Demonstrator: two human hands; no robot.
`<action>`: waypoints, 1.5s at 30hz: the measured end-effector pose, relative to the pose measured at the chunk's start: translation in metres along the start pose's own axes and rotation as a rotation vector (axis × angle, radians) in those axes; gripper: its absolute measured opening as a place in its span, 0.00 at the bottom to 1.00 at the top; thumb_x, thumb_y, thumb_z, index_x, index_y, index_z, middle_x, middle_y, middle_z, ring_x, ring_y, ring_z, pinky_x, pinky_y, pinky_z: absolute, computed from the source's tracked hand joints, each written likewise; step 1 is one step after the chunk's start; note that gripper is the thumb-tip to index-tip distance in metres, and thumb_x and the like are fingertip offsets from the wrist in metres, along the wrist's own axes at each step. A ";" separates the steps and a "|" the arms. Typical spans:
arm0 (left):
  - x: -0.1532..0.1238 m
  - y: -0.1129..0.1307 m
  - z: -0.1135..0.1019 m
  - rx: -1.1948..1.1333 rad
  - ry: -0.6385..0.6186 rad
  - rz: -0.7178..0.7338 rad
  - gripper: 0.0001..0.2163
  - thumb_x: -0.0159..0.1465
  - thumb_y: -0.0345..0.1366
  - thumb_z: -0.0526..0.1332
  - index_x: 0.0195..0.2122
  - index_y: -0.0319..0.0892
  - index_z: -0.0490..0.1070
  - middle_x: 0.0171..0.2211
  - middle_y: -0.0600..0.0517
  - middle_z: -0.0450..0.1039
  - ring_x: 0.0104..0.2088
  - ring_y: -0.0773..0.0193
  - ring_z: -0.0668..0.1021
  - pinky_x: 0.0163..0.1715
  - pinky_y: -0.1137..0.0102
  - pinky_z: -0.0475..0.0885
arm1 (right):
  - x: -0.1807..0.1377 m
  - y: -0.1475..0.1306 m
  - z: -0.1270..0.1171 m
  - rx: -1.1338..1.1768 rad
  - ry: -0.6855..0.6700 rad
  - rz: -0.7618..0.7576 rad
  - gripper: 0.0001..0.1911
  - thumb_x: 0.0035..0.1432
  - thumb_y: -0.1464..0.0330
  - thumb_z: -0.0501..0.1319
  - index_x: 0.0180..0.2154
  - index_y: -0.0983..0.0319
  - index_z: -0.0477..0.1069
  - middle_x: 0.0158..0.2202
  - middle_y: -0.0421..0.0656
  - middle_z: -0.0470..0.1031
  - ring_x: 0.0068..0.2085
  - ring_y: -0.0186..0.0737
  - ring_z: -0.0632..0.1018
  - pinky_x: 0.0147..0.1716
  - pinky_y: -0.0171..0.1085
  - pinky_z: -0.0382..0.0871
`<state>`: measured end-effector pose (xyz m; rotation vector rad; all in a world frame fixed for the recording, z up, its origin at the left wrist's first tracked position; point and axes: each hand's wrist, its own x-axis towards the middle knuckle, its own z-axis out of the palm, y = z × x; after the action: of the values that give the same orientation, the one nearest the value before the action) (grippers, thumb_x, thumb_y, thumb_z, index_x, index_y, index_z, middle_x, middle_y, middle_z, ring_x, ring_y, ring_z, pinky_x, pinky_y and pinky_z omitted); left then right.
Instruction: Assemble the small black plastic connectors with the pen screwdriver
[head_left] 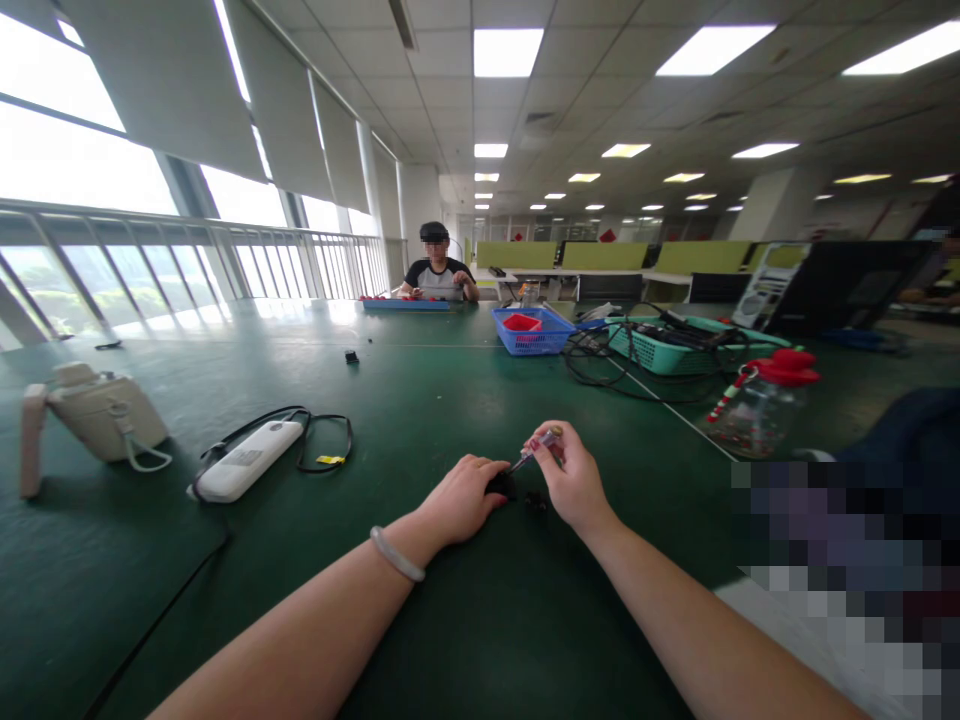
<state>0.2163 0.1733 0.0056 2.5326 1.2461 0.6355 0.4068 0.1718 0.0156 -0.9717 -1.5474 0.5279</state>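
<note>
The right grip [576, 478] is closed around the driver [531, 450], whose long axis slants down and leftward from it toward the black part [498, 484]; whether the tip touches is too small to tell. The part sits at the fingertips of the left grip [465, 498], the nearer hand, pinched between thumb and fingers on the counter [510, 620]. A black piece [535, 502] lies between both grips.

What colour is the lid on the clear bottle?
Red. The lid shows best in the head view, the only one here.

The left fingers [486, 468] partly hide a black piece [501, 485] — its shape unclear.
</note>
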 end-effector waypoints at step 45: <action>-0.003 -0.011 -0.008 0.120 0.093 -0.237 0.19 0.69 0.44 0.50 0.55 0.45 0.72 0.55 0.46 0.72 0.57 0.51 0.69 0.60 0.54 0.62 | 0.017 0.030 -0.024 0.522 0.182 0.455 0.19 0.43 0.61 0.71 0.38 0.60 0.73 0.23 0.37 0.73 0.27 0.39 0.76 0.32 0.43 0.75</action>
<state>0.2034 0.1774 0.0070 2.4181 1.6321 0.6463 0.4384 0.1980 0.0077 -0.9253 -0.9470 1.0705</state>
